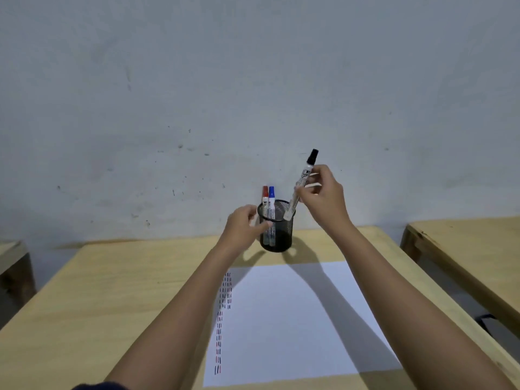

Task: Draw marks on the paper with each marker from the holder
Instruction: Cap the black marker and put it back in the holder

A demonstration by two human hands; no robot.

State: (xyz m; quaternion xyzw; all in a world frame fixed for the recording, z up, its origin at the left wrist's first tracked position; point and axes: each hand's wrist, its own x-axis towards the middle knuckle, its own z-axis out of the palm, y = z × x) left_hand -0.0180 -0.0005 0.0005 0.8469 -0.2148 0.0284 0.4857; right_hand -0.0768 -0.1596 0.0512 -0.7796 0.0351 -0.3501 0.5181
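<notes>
A black mesh holder (277,230) stands at the far middle of the wooden table (112,291). A red-capped marker (265,197) and a blue-capped marker (271,198) stand upright in it. My left hand (243,225) touches the holder's left side, fingers curled around it. My right hand (323,197) grips a black-capped marker (302,181), tilted, cap up, with its lower end at the holder's right rim. White paper (289,319) lies in front of the holder, with columns of short red and dark dashes (223,302) along its left edge.
A grey wall rises right behind the table. A second wooden table (464,249) stands to the right across a narrow gap, and part of another (12,257) shows at the left edge.
</notes>
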